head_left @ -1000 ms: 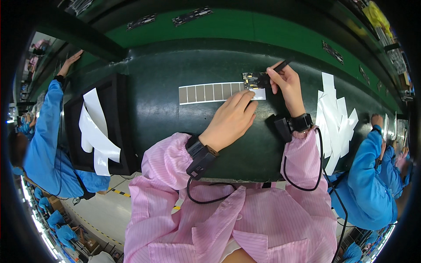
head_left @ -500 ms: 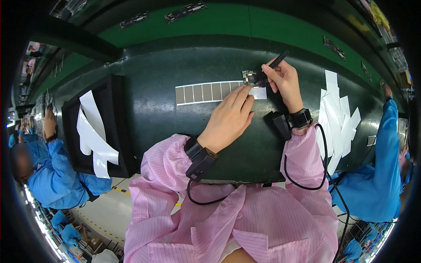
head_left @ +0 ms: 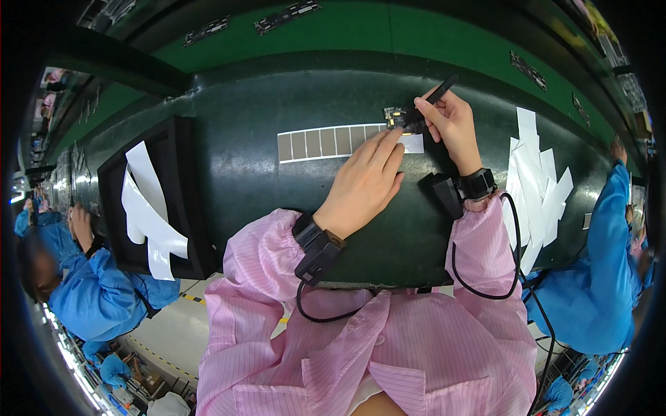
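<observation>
A small dark circuit board (head_left: 394,114) with yellow patches lies on the dark green bench, at the right end of a strip of grey-brown rectangular stickers (head_left: 320,143). My left hand (head_left: 362,182) rests over that strip with fingers stretched out, its fingertips at the board's lower edge. In my right hand (head_left: 449,125) are slim black tweezers (head_left: 441,90), pinched between thumb and fingers and slanting down left toward the board. Their tips are hard to make out against the dark board. A bare, pale end of the strip (head_left: 414,143) shows right of my left fingers.
To the left, a black tray (head_left: 189,187) holds white curled strips (head_left: 146,201). A heap of white paper strips (head_left: 531,187) lies at the right. Several circuit boards (head_left: 288,16) sit on the green surface beyond. People in blue sleeves (head_left: 97,284) work on both sides.
My left fingertips have shifted slightly up and right, closer against the board. The tweezers have barely moved. At the far left, the co-worker's hand has come down nearer to them.
</observation>
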`<move>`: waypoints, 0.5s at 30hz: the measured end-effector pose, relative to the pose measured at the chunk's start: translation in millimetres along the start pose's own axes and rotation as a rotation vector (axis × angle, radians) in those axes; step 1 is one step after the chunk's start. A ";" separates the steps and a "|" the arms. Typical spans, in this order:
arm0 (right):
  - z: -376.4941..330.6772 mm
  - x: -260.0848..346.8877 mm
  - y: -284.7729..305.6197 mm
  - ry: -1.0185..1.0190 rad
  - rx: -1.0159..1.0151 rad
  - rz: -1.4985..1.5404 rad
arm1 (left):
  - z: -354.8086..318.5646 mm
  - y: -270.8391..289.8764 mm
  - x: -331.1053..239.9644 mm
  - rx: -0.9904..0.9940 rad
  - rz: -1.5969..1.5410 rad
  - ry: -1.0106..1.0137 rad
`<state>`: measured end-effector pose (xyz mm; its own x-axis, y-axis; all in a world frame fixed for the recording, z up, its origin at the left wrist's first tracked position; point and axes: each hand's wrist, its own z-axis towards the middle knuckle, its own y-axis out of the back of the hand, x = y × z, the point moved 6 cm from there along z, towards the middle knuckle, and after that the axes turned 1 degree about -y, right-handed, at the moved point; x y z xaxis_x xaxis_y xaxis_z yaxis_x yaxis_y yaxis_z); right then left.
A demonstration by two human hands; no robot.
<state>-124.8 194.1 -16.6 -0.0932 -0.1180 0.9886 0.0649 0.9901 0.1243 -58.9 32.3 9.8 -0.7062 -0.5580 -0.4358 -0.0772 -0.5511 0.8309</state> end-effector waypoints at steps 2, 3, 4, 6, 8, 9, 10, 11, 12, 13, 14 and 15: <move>-1.3 1.4 0.6 0.004 -0.005 -0.026 | 1.7 -0.6 -0.6 -0.001 0.020 -0.010; -1.9 2.8 0.7 0.010 -0.009 -0.052 | 2.2 -1.4 -0.2 0.008 0.039 -0.010; -3.3 3.1 0.3 0.011 -0.008 -0.051 | 2.6 -2.3 0.0 0.018 0.057 -0.009; -8.0 6.8 2.9 0.071 -0.071 -0.071 | 2.5 -4.2 -0.2 0.020 0.084 -0.021; -12.9 14.2 12.7 0.104 -0.188 -0.061 | 1.4 -4.5 0.0 0.021 0.110 -0.033; -14.5 16.1 19.3 0.122 -0.213 -0.013 | 1.4 -4.6 0.7 0.017 0.099 -0.027; -19.5 19.5 23.8 0.140 -0.214 -0.041 | 1.4 -4.3 1.3 0.012 0.089 -0.021; -26.1 19.8 24.0 0.134 -0.223 -0.038 | 1.0 -3.0 1.9 0.009 0.089 -0.020; -35.5 20.1 24.5 0.126 -0.234 -0.035 | -1.0 -0.3 2.2 0.010 0.002 -0.006; -44.1 17.2 20.6 0.114 -0.206 -0.019 | -3.4 2.0 2.9 0.011 -0.085 0.008; -52.2 13.3 15.0 0.102 -0.177 -0.002 | -6.2 4.1 3.5 0.012 -0.085 0.010; -59.4 10.4 10.5 0.083 -0.178 -0.041 | -9.0 4.5 5.3 0.032 -0.135 0.013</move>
<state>-66.0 198.7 0.0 -0.0179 -0.1712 0.9851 0.2382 0.9561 0.1705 -56.7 21.3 8.1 -0.6784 -0.4885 -0.5488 -0.1933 -0.6020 0.7748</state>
